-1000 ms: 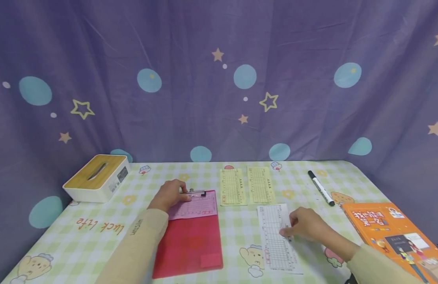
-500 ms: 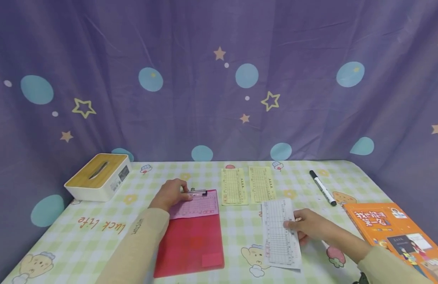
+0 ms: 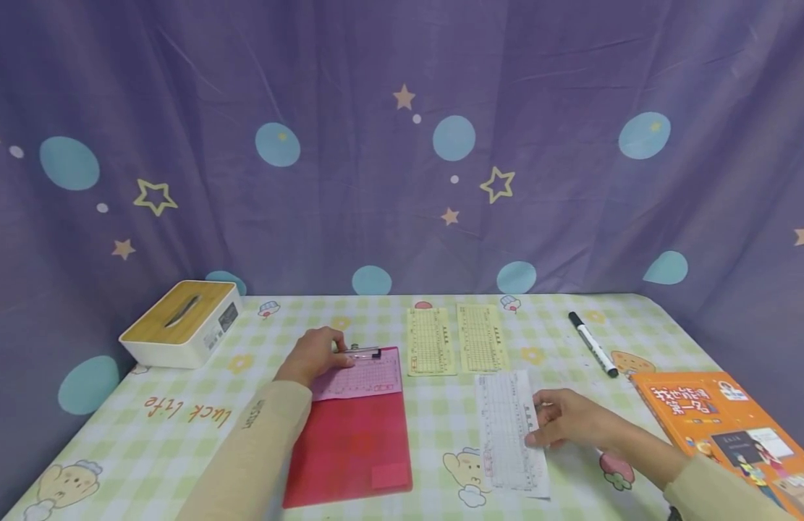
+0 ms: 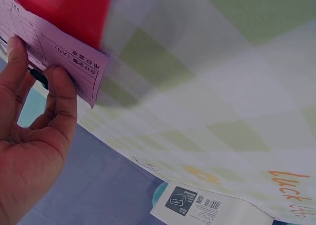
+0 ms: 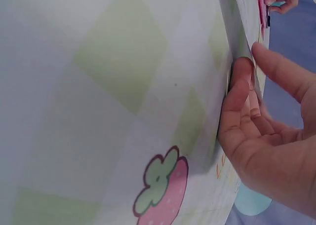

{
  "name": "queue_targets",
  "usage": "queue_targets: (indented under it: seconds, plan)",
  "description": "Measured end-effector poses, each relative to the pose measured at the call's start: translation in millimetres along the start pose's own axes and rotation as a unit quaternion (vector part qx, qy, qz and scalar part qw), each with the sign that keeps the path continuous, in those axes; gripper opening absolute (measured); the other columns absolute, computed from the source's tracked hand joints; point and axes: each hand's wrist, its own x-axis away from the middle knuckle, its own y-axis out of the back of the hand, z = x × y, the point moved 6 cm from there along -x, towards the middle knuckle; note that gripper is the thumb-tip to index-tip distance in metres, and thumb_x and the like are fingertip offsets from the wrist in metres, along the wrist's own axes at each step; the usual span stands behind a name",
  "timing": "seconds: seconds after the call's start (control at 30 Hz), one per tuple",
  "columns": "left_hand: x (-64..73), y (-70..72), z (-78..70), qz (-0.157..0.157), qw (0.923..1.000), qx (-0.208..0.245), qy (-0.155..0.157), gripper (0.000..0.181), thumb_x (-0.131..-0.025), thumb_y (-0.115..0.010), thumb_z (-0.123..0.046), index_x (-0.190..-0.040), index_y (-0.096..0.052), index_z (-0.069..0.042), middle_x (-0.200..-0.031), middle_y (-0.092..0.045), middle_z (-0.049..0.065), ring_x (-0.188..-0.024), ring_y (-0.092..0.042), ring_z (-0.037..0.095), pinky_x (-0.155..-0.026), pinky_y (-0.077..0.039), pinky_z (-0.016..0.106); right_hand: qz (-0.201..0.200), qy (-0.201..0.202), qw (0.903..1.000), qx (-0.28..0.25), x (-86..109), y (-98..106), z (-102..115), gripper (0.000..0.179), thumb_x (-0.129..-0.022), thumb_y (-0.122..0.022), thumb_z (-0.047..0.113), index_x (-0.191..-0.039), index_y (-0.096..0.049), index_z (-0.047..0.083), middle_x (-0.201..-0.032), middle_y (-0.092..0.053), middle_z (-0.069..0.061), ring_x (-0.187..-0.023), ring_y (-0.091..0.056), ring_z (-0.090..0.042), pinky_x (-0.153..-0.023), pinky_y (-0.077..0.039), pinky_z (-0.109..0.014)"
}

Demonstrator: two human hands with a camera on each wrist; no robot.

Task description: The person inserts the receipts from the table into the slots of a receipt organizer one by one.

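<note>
On the left of the table lies a red clipboard (image 3: 349, 452) with a pink printed slip (image 3: 369, 378) across its upper part. My left hand (image 3: 313, 356) pinches the metal clip (image 3: 365, 352) at the clipboard's top. In the left wrist view the thumb and fingers are at the clip's black edge, beside the pink slip (image 4: 74, 62). To the right, my right hand (image 3: 574, 420) holds a white printed slip (image 3: 509, 434) by its right edge. The right wrist view shows fingers tucked under the lifted edge, with the thumb on the other side.
Two yellow printed slips (image 3: 430, 344) lie side by side behind. A black-capped marker (image 3: 593, 346) and an orange book (image 3: 721, 434) are at the right. At the back left stands a white tissue box (image 3: 180, 325) with a wooden lid. A purple curtain hangs behind the table.
My right hand first raised the white slip and moved it slightly away, then brought it lower and a little left. The left hand has stayed at the clip.
</note>
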Motion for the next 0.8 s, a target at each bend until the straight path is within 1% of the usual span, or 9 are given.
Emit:
queue_targets:
  seconds: [0.13, 0.2, 0.33, 0.43, 0.6, 0.7, 0.8]
  plan:
    - [0.3, -0.2, -1.2, 0.001, 1.0, 0.005, -0.002, 0.019, -0.084, -0.084, -0.016, -0.082, -0.068, -0.008, -0.094, -0.067, 0.009, -0.085, -0.054, 0.025, -0.083, -0.046, 0.042, 0.003, 0.02, 0.9995, 0.023, 2.7, 1, 1, 0.024, -0.09, -0.075, 0.006, -0.108, -0.067, -0.007, -0.084, -0.065, -0.003, -0.076, -0.057, -0.015, -0.068, -0.05, -0.026]
    - [0.6, -0.1, -1.4, 0.001, 1.0, 0.007, 0.0, 0.018, -0.084, -0.084, -0.016, -0.082, -0.068, -0.008, -0.094, -0.066, 0.008, -0.085, -0.054, 0.025, -0.083, -0.046, 0.042, 0.002, 0.033, 0.9988, 0.035, 3.7, 1, 4, 0.019, -0.092, -0.072, 0.006, -0.106, -0.068, -0.005, -0.083, -0.065, -0.003, -0.074, -0.057, -0.014, -0.066, -0.049, -0.024]
    - [0.7, 0.6, -2.0, 0.0, 1.0, 0.005, -0.003, 0.018, -0.084, -0.084, -0.016, -0.082, -0.068, -0.008, -0.093, -0.066, 0.008, -0.084, -0.054, 0.025, -0.083, -0.046, 0.042, -0.006, 0.057, 0.9968, 0.056, 6.4, 2, 12, 0.012, -0.095, -0.068, 0.006, -0.102, -0.067, -0.003, -0.08, -0.064, -0.003, -0.068, -0.053, -0.012, -0.06, -0.044, -0.023]
    - [0.6, 1.8, -2.6, -0.002, 1.0, 0.004, -0.006, 0.019, -0.084, -0.085, -0.017, -0.082, -0.068, -0.008, -0.093, -0.066, 0.008, -0.084, -0.054, 0.025, -0.083, -0.046, 0.042, -0.02, 0.074, 0.9932, 0.088, 9.1, 5, 24, 0.01, -0.096, -0.067, 0.008, -0.1, -0.069, -0.001, -0.082, -0.066, -0.003, -0.069, -0.054, -0.012, -0.061, -0.045, -0.023]
    - [0.0, 2.8, -1.1, -0.002, 1.0, 0.004, -0.006, 0.019, -0.084, -0.085, -0.017, -0.082, -0.068, -0.008, -0.095, -0.067, 0.009, -0.086, -0.055, 0.026, -0.084, -0.046, 0.043, -0.03, 0.121, 0.9783, 0.165, 9.1, 7, 51, 0.011, -0.098, -0.068, 0.015, -0.098, -0.074, 0.006, -0.086, -0.069, 0.002, -0.074, -0.057, -0.011, -0.067, -0.048, -0.026]
    - [0.5, 2.6, -0.4, -0.003, 0.9999, 0.005, -0.011, 0.019, -0.084, -0.085, -0.016, -0.081, -0.068, -0.008, -0.095, -0.067, 0.01, -0.085, -0.055, 0.026, -0.084, -0.047, 0.044, -0.029, 0.153, 0.9679, 0.197, 6.5, 5, 68, 0.01, -0.098, -0.068, 0.017, -0.096, -0.074, 0.009, -0.084, -0.068, 0.006, -0.071, -0.054, -0.008, -0.066, -0.047, -0.026]
    - [1.6, 2.0, -0.9, -0.003, 0.9999, 0.01, -0.011, 0.019, -0.084, -0.085, -0.015, -0.081, -0.067, -0.007, -0.093, -0.067, 0.009, -0.084, -0.055, 0.025, -0.083, -0.047, 0.043, -0.026, 0.175, 0.9594, 0.219, 1.8, -1, 84, 0.011, -0.099, -0.067, 0.017, -0.095, -0.073, 0.01, -0.083, -0.068, 0.008, -0.07, -0.054, -0.006, -0.065, -0.047, -0.026]
